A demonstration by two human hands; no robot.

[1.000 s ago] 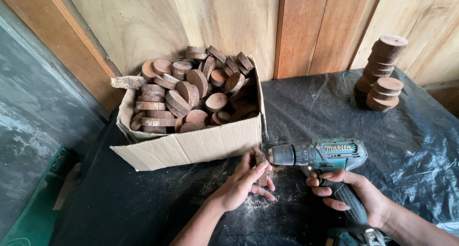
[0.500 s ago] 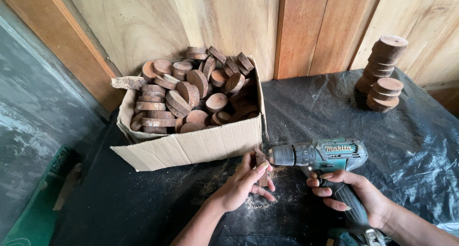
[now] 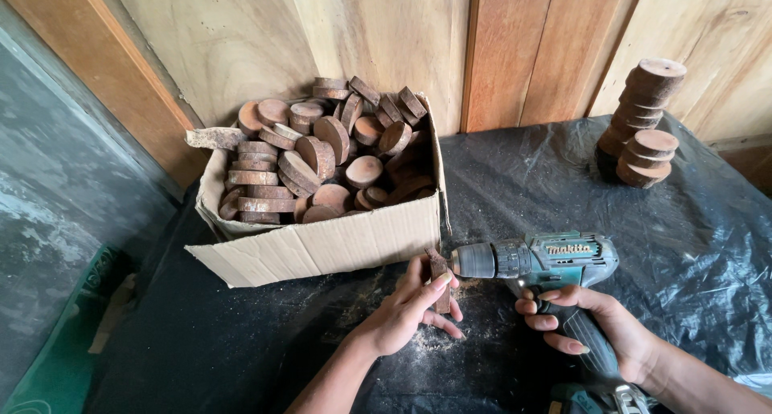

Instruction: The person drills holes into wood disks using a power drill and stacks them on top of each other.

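My left hand (image 3: pixel 406 309) holds a small round wooden disc (image 3: pixel 439 279) on edge against the black sheet, fingers wrapped around it. My right hand (image 3: pixel 599 325) grips the handle of a teal cordless drill (image 3: pixel 547 259). The drill points left, its chuck right against the face of the disc. Pale sawdust (image 3: pixel 450 333) lies on the sheet under the disc.
An open cardboard box (image 3: pixel 322 245) heaped with several wooden discs stands just behind my left hand. Two stacks of discs (image 3: pixel 643 128) stand at the back right. A black plastic sheet (image 3: pixel 563 181) covers the table. Wooden wall planks (image 3: pixel 386 36) rise behind.
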